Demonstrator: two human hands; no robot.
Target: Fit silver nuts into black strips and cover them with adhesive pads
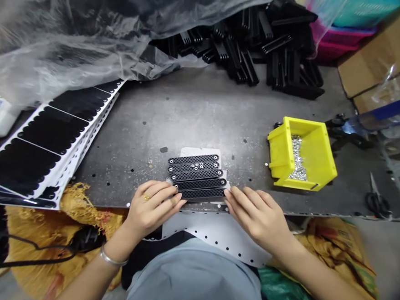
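Observation:
Black plastic strips (196, 160) with a crisscross mesh face and round holes at their ends lie side by side near the table's front edge. Under them, a white sheet (200, 152) shows at the back. Small metal nuts (196, 166) sit loose on the middle of the farther strips. My left hand (153, 206) is closed, its fingertips at the left end of the nearest strip (202, 194). At that strip's right end, the fingers of my right hand (259, 216) are pressed together against it. My fingertips partly cover both ends.
A yellow bin (312, 153) of small metal parts stands to the right, with scissors (376, 199) beyond it. Black sticker sheets (54, 130) lie at left under clear plastic film (90, 51). Black plastic parts (241, 48) are heaped at the back, near cardboard boxes (381, 57).

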